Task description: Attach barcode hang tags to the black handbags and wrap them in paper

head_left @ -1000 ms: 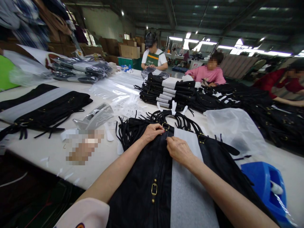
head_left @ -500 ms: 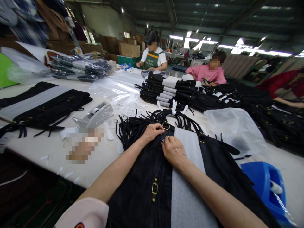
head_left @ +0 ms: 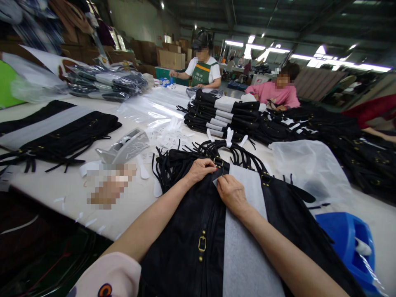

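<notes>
A black leather-look item (head_left: pixel 192 231) with brass buckles and fringed straps lies in front of me, a strip of pale tissue paper (head_left: pixel 244 239) running down it. My left hand (head_left: pixel 199 170) is closed in a pinch at its upper part, just below a brass buckle (head_left: pixel 219 162). Close by on the right, my right hand (head_left: pixel 232 194) is also closed, thumb and fingers together, beside the paper strip. A thin dark loop and a small greyish tip show between the hands. What the fingertips hold is too small to name. Lower down sits another brass buckle (head_left: pixel 202 243).
A stack of similar black items (head_left: pixel 222 113) stands beyond, another (head_left: pixel 55 132) lies left. Around me are a blue plastic holder (head_left: pixel 343 247), a clear plastic bag (head_left: pixel 309 169), a grey dispenser (head_left: pixel 125 146) and loose labels (head_left: pixel 170 138). Co-workers (head_left: pixel 202 72) sit across the table.
My right hand has shifted slightly right, away from my left, which keeps its pinch near the buckle. The whole view has moved a little. The co-worker in green has extended one arm.
</notes>
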### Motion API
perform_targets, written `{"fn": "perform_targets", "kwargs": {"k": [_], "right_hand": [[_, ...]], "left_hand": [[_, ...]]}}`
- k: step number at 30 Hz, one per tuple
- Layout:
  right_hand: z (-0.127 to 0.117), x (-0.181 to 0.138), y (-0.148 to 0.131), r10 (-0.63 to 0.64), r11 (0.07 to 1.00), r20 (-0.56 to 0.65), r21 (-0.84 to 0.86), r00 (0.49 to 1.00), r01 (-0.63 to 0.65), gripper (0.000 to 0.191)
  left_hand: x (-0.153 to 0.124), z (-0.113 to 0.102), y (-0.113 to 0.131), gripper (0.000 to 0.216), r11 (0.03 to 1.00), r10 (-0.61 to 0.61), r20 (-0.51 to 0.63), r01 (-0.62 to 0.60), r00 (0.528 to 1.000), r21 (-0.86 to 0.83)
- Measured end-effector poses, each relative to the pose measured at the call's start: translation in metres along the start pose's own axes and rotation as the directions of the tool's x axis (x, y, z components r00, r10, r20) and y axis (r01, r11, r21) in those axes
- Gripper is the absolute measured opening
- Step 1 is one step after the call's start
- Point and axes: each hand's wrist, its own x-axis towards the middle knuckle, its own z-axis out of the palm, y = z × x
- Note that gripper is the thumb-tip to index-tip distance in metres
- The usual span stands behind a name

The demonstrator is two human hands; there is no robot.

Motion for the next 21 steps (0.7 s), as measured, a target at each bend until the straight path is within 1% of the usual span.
{"fn": "perform_targets", "kwargs": {"k": [2,4,8,10,12,16,21], "right_hand": [[0.003,0.001,0.001,-0.004,1.000,-0.004,-0.001,1.000,0.004,0.020],[0.005,0.002,0.004,0.030,0.996,0.007,0.079,1.000,-0.031,0.018],[0.006,0.007,0.012,0.144,0.943,0.071,0.293,0.987,-0.158,0.013],[0.005,0.010,0.015,0.208,0.905,0.107,0.356,0.972,-0.233,0.012],[0.006,0.015,0.017,0.246,0.871,0.130,0.405,0.960,-0.278,0.011],[0.008,0.022,0.019,0.262,0.840,0.097,0.466,0.960,-0.276,0.011],[0.012,0.024,0.017,0.282,0.819,0.051,0.508,0.958,-0.268,0.013]], "left_hand": [[0.000,0.000,0.000,0.008,1.000,0.004,0.002,-0.004,1.000,0.003],[-0.001,0.000,0.000,0.008,1.000,0.011,0.005,-0.011,1.000,0.008],[-0.001,-0.001,-0.001,0.008,0.998,0.061,0.059,-0.062,0.996,0.021],[-0.001,-0.001,-0.002,0.007,0.994,0.101,0.104,-0.104,0.989,0.030],[-0.002,0.000,-0.003,0.005,0.988,0.139,0.139,-0.146,0.981,0.045],[-0.002,0.001,-0.005,0.003,0.975,0.180,0.155,-0.197,0.971,0.100],[-0.002,0.002,-0.008,0.004,0.975,0.167,0.083,-0.177,0.982,0.135]]}}
